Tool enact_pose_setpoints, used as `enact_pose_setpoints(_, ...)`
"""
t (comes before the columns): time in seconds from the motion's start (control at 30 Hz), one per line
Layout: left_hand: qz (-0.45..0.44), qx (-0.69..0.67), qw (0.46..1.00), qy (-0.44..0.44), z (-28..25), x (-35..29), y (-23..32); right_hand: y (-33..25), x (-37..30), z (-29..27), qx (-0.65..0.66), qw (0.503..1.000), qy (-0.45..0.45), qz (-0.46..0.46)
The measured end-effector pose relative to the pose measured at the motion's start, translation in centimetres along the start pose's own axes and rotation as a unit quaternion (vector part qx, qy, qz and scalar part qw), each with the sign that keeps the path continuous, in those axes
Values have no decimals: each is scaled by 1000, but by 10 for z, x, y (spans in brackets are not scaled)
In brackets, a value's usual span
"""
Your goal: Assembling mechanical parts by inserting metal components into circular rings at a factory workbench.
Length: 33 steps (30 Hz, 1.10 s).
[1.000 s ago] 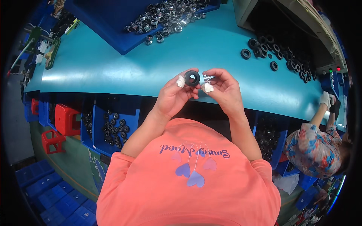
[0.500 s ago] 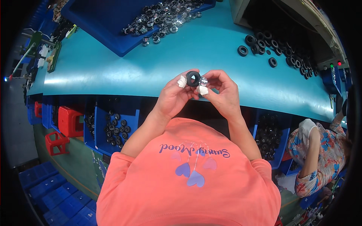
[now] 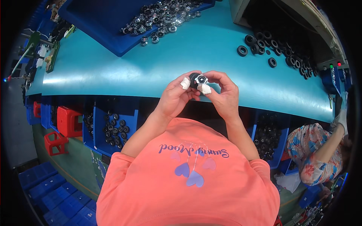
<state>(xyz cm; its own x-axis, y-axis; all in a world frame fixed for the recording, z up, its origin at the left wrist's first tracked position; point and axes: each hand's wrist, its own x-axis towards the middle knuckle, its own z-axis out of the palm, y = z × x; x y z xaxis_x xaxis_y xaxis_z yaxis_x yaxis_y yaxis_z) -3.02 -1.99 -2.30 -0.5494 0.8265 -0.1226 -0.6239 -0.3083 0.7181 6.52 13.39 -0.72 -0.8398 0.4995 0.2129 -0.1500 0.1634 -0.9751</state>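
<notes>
Just over the near edge of the table, my two hands meet in front of my chest. My left hand (image 3: 176, 92) is closed on a black ring (image 3: 193, 80), its thumb wrapped in white. Between the wrapped thumb and fingers of my right hand (image 3: 225, 92) is a small clear-and-silver wheel-like part (image 3: 202, 79) with a dark centre. Its round face is turned up and it sits against the ring; whether it is inside the ring I cannot tell. Fingers hide the undersides of both pieces.
A blue tray (image 3: 102, 37) at the back holds many clear-silver parts (image 3: 166, 17). Black rings (image 3: 260, 43) lie loose at the back right beside a pale machine housing (image 3: 237, 11). Blue bins (image 3: 98, 128) with black wheels stand under the table edge. A co-worker's flowered sleeve (image 3: 320, 167) shows at right.
The clear-silver part has turned face up and come against the black ring, which has tilted. At right, the co-worker's gloved hand has moved away toward the table.
</notes>
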Motion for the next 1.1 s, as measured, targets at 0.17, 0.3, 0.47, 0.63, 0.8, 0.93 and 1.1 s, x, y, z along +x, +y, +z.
enact_pose_setpoints(0.17,3,-12,1000,-4,-1,0,0,11,2,1,-11,999,-11,-43)
enact_pose_setpoints(0.3,-1,-10,1000,-4,-3,-1,0,18,-1,3,97,994,-39,16)
enact_pose_setpoints(0.47,12,55,998,30,2,-3,1,14,-1,1,139,989,-47,37)
enact_pose_setpoints(0.63,33,157,986,37,6,-5,1,11,-3,0,102,993,-32,55)
enact_pose_setpoints(0.8,75,246,966,35,11,-6,-4,-2,-6,4,52,998,-23,35)
enact_pose_setpoints(0.93,83,246,965,44,8,-4,-6,3,-8,4,82,994,-25,69)
enact_pose_setpoints(1.1,112,234,965,26,9,-7,-2,2,-7,8,80,994,7,79)
